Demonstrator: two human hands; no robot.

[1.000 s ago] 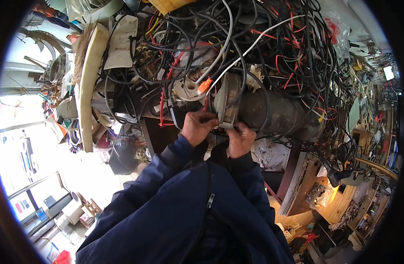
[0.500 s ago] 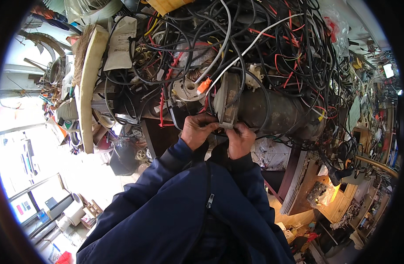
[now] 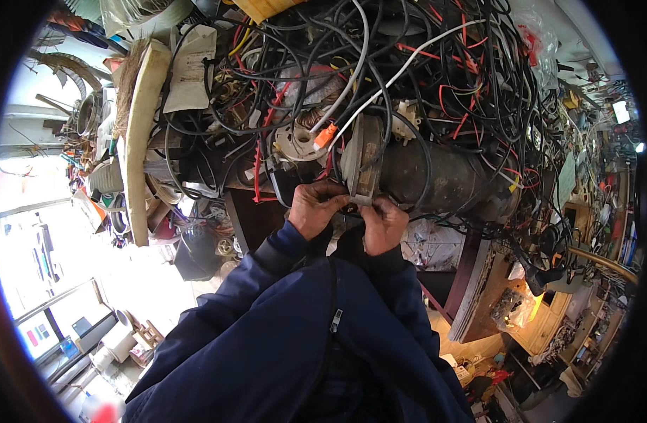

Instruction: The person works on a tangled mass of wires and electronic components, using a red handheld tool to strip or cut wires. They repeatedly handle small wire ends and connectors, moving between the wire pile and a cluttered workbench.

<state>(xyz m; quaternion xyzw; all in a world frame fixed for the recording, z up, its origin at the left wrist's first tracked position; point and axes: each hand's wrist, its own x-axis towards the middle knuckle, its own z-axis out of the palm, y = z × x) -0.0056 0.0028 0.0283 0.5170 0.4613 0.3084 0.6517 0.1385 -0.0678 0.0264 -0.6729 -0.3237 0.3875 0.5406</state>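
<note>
A dark, rusty metal cylinder (image 3: 443,176) with a grey flange (image 3: 362,158) at its left end lies on a cluttered bench, buried in tangled wires. My left hand (image 3: 316,208) and my right hand (image 3: 383,225) meet just below the flange, fingers pinched around a small part at its lower edge. What exactly the fingers hold is hidden between them. Both forearms wear dark blue jacket sleeves. An orange connector (image 3: 325,135) sits just left of the flange.
A thick mass of black, red and white wires (image 3: 408,63) covers the bench. A cream padded board (image 3: 140,134) stands at the left. More clutter and shelves fill the right side (image 3: 591,176). Bright floor with boxes lies at lower left (image 3: 70,317).
Both hands stay at the flange's lower edge; only the fingers have shifted slightly.
</note>
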